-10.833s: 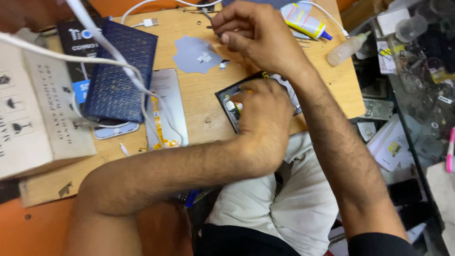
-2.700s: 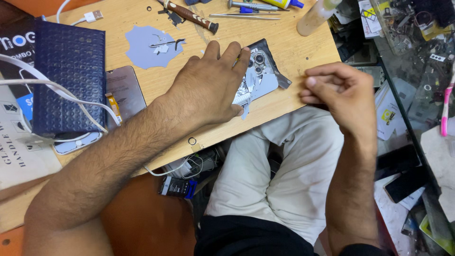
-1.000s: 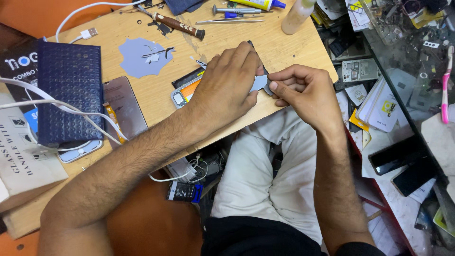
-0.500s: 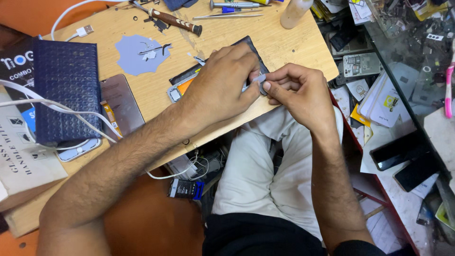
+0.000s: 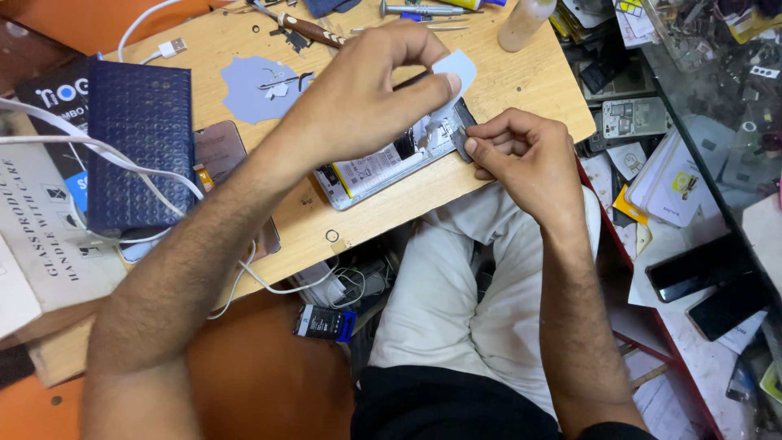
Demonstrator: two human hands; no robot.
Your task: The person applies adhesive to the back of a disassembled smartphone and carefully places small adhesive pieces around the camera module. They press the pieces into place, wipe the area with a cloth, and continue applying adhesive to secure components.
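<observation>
The opened smartphone (image 5: 389, 160) lies face down on the wooden work board (image 5: 521, 90), close to its near edge and toward the right corner, with the back cover off and the battery label and internal shields exposed. The left hand (image 5: 366, 94) rests over the middle of the phone and pinches a pale blue-grey film piece (image 5: 458, 69) between thumb and forefinger, lifted clear above the upper end of the device. The right hand (image 5: 521, 155) is curled just beside the phone's right end, its fingertips closed on a small dark component (image 5: 459, 144) at the corner of the chassis; whether this part is seated or free cannot be told. Judged from the layout, disassembly is already well advanced: a grey mat (image 5: 252, 85) near the far edge carries loose screws and small parts, and a screwdriver (image 5: 305, 28) and tweezers (image 5: 411, 10) lie by the far edge, out of either hand. The battery appears to remain in place, and the film and the small component are not yet set aside or fitted. A dark blue box (image 5: 142, 147) and a white cable (image 5: 98, 151) occupy the left side of the board, well apart from the work. A small bottle (image 5: 525, 23) stands at the far right corner.
</observation>
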